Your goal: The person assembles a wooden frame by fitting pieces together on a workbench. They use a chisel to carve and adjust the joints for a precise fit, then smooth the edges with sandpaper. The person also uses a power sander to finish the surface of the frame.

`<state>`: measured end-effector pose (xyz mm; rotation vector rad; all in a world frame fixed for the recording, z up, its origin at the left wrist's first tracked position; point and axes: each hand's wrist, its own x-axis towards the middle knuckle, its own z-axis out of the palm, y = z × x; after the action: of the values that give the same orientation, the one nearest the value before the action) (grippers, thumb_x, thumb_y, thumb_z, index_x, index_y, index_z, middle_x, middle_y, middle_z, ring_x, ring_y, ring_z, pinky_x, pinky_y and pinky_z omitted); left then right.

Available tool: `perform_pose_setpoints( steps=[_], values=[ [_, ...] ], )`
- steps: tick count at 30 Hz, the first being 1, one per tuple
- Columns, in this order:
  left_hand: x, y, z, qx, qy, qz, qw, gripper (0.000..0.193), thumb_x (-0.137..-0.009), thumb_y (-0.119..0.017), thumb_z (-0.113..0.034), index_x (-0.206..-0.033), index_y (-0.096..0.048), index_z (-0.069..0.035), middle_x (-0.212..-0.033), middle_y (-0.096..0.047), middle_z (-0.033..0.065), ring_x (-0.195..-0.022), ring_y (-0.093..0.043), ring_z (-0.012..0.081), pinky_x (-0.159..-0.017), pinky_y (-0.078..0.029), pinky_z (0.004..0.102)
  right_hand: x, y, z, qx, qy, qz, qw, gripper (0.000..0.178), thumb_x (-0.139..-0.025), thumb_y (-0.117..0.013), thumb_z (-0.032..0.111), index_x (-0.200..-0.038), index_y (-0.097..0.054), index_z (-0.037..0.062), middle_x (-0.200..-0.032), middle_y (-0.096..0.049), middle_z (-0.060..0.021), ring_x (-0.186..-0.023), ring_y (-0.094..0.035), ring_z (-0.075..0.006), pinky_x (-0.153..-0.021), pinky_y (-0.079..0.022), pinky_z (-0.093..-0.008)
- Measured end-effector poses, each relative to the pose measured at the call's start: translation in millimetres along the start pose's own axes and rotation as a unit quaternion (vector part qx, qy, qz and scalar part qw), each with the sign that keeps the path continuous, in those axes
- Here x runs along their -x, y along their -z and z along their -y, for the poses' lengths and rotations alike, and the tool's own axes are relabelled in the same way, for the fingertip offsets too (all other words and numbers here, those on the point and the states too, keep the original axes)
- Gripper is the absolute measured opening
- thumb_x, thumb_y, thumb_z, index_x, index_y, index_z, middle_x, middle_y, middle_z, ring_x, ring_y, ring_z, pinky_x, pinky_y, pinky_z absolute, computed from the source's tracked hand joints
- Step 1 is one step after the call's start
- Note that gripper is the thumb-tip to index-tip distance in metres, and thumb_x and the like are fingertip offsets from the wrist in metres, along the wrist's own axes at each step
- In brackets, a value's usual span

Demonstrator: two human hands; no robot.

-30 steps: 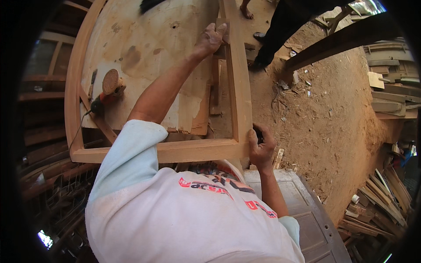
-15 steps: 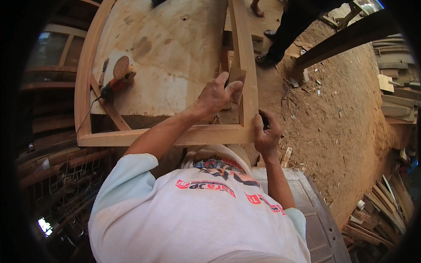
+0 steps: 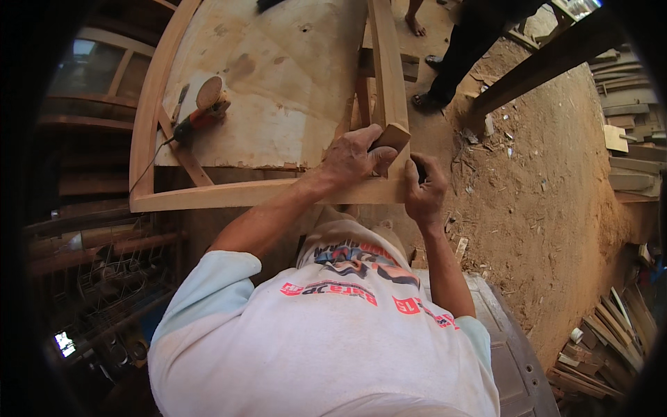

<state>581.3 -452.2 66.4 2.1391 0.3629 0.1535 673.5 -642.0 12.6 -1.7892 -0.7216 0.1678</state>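
Note:
A pale wooden frame (image 3: pixel 243 195) lies in front of me, its near right corner by my hands. My left hand (image 3: pixel 351 157) is closed around a small flat tan sanding block (image 3: pixel 394 137), which rests on the right-hand rail near that corner. The block's underside is hidden. My right hand (image 3: pixel 426 189) grips the outer edge of the frame at the same corner, fingers curled with the thumb toward the wood. A corded power sander (image 3: pixel 201 119) with a round tan disc lies inside the frame at the left, disc facing up.
A stained plywood board (image 3: pixel 278 83) lies under the frame. Beyond the right rail a person in dark trousers (image 3: pixel 467 52) stands on the dirt floor (image 3: pixel 528 187). A slanting dark beam (image 3: pixel 549 59) rises there. Stacked planks (image 3: pixel 629 104) and wood scraps (image 3: pixel 604 340) line the right side.
My left hand has slid the sanding block along the right rail toward me, to the near corner. My right hand stays at the frame's edge. The view has shifted slightly.

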Motion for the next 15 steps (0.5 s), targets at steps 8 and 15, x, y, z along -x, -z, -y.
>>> perform_pose_setpoints(
  steps=[8,15],
  values=[
    [23,-44,-58,0.271,-0.015,-0.101,0.957,0.037,-0.106,-0.064,-0.037,-0.119,-0.062,-0.003,-0.106,-0.072,0.0059,-0.098,-0.067,0.013,-0.083,-0.056,0.0304,32,15,33,-0.136,0.062,-0.063,0.987,0.05,-0.11,-0.048,0.037,-0.14,-0.054,-0.0022,-0.124,-0.065,-0.0174,-0.112,-0.064,-0.0257,-0.098,-0.051,-0.0401],
    [56,-56,-64,0.488,0.156,-0.084,0.855,0.037,-0.106,-0.063,-0.038,-0.123,-0.062,-0.005,-0.11,-0.071,0.0053,-0.1,-0.068,0.0146,-0.092,-0.057,0.0311,46,10,40,-0.117,0.074,-0.036,0.99,0.048,-0.094,-0.072,0.003,-0.138,-0.054,-0.0008,-0.116,-0.067,-0.0186,-0.097,-0.07,-0.0249,-0.083,-0.056,-0.0357]
  ],
)
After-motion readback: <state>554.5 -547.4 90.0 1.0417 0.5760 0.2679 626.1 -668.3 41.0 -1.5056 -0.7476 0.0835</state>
